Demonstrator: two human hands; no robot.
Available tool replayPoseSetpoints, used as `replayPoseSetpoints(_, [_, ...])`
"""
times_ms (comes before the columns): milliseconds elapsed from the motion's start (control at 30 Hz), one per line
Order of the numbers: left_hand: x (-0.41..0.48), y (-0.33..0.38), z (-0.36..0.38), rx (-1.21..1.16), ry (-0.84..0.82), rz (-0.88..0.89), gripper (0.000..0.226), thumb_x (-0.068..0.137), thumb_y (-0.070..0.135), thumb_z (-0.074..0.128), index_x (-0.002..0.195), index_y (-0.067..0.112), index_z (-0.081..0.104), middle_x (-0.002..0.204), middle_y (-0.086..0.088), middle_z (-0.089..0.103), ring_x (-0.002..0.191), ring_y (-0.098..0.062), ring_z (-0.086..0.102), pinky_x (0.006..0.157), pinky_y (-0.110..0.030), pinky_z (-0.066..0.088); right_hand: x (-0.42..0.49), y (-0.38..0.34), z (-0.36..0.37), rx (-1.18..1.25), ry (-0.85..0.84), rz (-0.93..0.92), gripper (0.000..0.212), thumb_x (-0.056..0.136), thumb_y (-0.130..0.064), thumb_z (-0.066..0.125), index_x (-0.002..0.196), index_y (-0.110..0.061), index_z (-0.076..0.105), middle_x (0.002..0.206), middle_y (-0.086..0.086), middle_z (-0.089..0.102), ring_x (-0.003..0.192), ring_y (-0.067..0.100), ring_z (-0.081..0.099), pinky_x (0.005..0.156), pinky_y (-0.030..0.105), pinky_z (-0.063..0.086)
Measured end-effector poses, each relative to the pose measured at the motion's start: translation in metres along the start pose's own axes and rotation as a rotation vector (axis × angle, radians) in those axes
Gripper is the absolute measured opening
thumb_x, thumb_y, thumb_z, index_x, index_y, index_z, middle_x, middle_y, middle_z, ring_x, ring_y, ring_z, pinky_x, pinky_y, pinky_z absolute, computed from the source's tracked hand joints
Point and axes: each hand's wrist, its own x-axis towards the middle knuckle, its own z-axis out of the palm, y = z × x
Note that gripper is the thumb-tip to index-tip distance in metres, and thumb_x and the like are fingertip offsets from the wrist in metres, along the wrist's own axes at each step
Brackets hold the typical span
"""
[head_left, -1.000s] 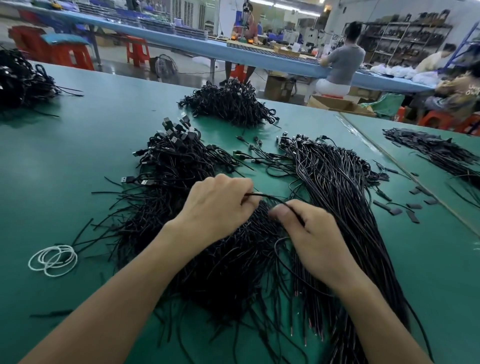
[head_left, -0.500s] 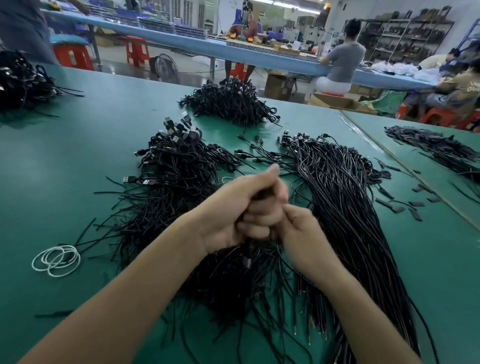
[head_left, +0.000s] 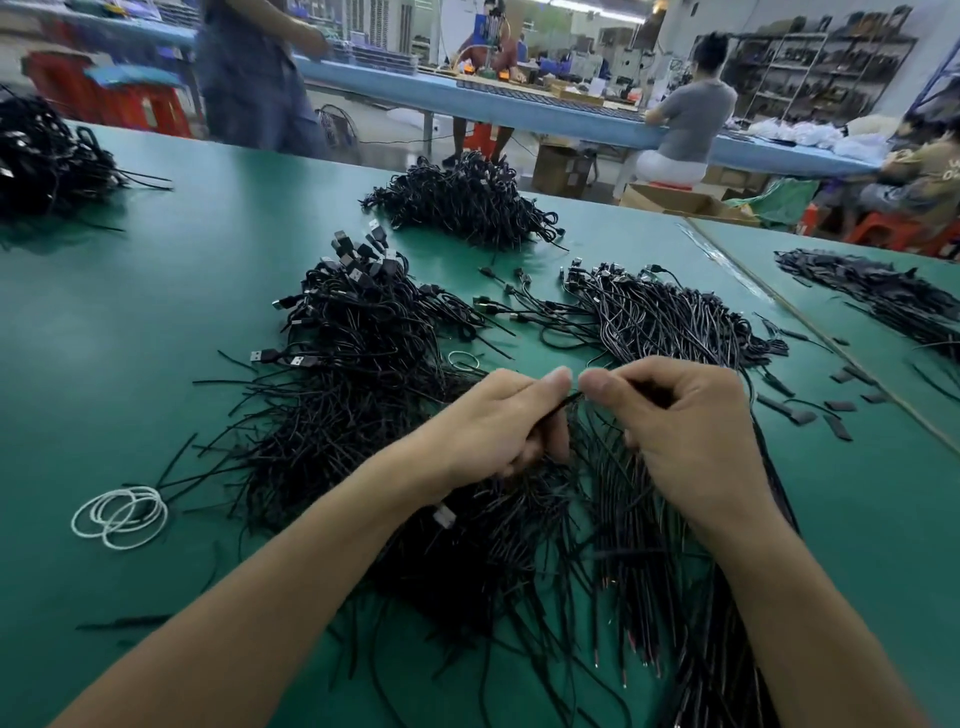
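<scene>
**Sorting step, head view.** Your left hand (head_left: 493, 431) and right hand (head_left: 691, 436) meet over the near heap (head_left: 363, 415). Each pinches the same thin black cable (head_left: 563, 404) between thumb and curled fingers. The cable runs short and taut between your two thumbs, just above the wires lying on the desk (head_left: 130, 312). The lower fingers of your left hand curl under too (whether they hold more wires cannot be told).

**Step, by judgement:** you are drawing one cable free of the tangle. The next move calls for a steady pull along its length, so that neighbouring wires do not lift with it, and then for laying it with its like.

**Count:**
- Hands: two.
- Cable held: one.
- Heaps: five. These are the near heap, the right heap (head_left: 675, 322), the far heap (head_left: 467, 202), the left heap (head_left: 47, 156) and the side heap (head_left: 872, 291) at far right.
- White bands (head_left: 111, 512): one loose cluster at your left, overlapped too much to count exactly.
- Lone band (head_left: 451, 359): one, ahead of your left thumb.
- Wires per heap: too many to count.
</scene>
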Motion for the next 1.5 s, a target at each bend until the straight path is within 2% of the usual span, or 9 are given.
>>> replayPoseSetpoints(233, [-0.009,0.016,-0.008,-0.692,-0.366,-0.072,0.05,0.101,0.044,0.038,0.059,0.018,0.047,0.042,0.011,0.031,0.032,-0.001,0.027,0.034,-0.015,0.018,-0.006,0.01,0.022,0.372,-0.125,0.285,0.032,0.086,-0.046,0.06,0.065,-0.022,0.066,0.05,0.0,0.042,0.03,0.008,0.034,0.031,0.015,0.025])
replayPoseSetpoints(400, [0.002,0.014,-0.011,-1.091,0.002,0.133,0.049,0.103,0.036,0.039,0.086,0.008,0.076,0.069,0.0,0.067,0.059,-0.01,0.065,0.054,-0.019,0.054,-0.013,0.016,0.024,0.292,-0.376,0.389,0.025,0.102,-0.027,0.053,0.088,-0.031,0.073,0.053,-0.005,0.049,0.032,0.008,0.039,0.032,0.015,0.029])
replayPoseSetpoints(567, [0.016,-0.013,-0.002,-0.223,0.419,0.315,0.03,0.106,0.023,0.041,0.118,0.012,0.067,0.109,-0.003,0.073,0.104,-0.012,0.069,0.093,-0.027,0.055,-0.011,0.008,0.019,-0.233,-0.515,0.182,0.015,0.097,-0.036,0.06,0.09,-0.029,0.072,0.061,0.005,0.063,0.046,0.02,0.054,0.044,0.036,0.047])
replayPoseSetpoints(700, [0.01,-0.016,0.005,0.315,0.254,0.18,0.044,0.106,0.028,0.046,0.068,0.025,0.067,0.062,0.004,0.068,0.057,-0.004,0.063,0.057,-0.022,0.049,-0.004,0.003,0.006,-0.31,-0.338,0.033,0.022,0.093,-0.035,0.064,0.076,-0.023,0.071,0.07,0.001,0.068,0.065,0.018,0.063,0.067,0.043,0.052])
replayPoseSetpoints(967, [-0.004,0.008,-0.003,-0.608,-0.27,-0.064,0.056,0.103,0.046,0.039,0.057,0.018,0.053,0.04,0.01,0.036,0.028,-0.002,0.032,0.029,-0.013,0.028,-0.004,0.006,0.007,0.147,-0.058,0.07,0.029,0.08,-0.048,0.064,0.074,-0.02,0.072,0.056,-0.001,0.055,0.052,0.009,0.041,0.048,0.024,0.033])
replayPoseSetpoints(1133, [0.001,0.013,-0.004,-1.042,-0.095,0.091,0.043,0.094,0.039,0.049,0.075,0.012,0.076,0.065,0.002,0.066,0.053,-0.006,0.063,0.049,-0.016,0.052,-0.019,0.013,0.024,-0.061,-0.261,0.114,0.027,0.099,-0.032,0.056,0.075,-0.036,0.066,0.056,-0.009,0.056,0.045,0.004,0.037,0.044,0.02,0.03])
replayPoseSetpoints(1300, [0.01,-0.007,-0.001,-0.293,0.334,0.281,0.032,0.104,0.025,0.043,0.111,0.006,0.068,0.103,-0.01,0.074,0.096,-0.018,0.072,0.084,-0.029,0.059,-0.025,0.007,0.024,-0.295,-0.471,0.025,0.02,0.101,-0.023,0.054,0.092,-0.023,0.072,0.07,-0.005,0.066,0.056,0.01,0.053,0.051,0.022,0.041])
replayPoseSetpoints(1400, [0.009,-0.012,0.002,0.347,0.268,0.202,0.035,0.105,0.028,0.046,0.083,0.013,0.069,0.079,0.001,0.071,0.071,-0.01,0.068,0.069,-0.032,0.057,-0.021,0.0,0.015,-0.346,-0.462,-0.036,0.022,0.097,-0.024,0.06,0.076,-0.021,0.067,0.067,-0.015,0.06,0.06,0.004,0.053,0.055,0.018,0.039])
replayPoseSetpoints(1500, [0.003,-0.008,0.006,0.185,0.063,0.027,0.055,0.107,0.034,0.039,0.059,0.016,0.061,0.053,0.002,0.061,0.044,-0.009,0.056,0.047,-0.023,0.045,-0.015,-0.004,0.003,-0.293,-0.352,-0.082,0.017,0.092,-0.021,0.068,0.077,-0.022,0.074,0.071,-0.014,0.07,0.069,0.003,0.065,0.065,0.018,0.048])
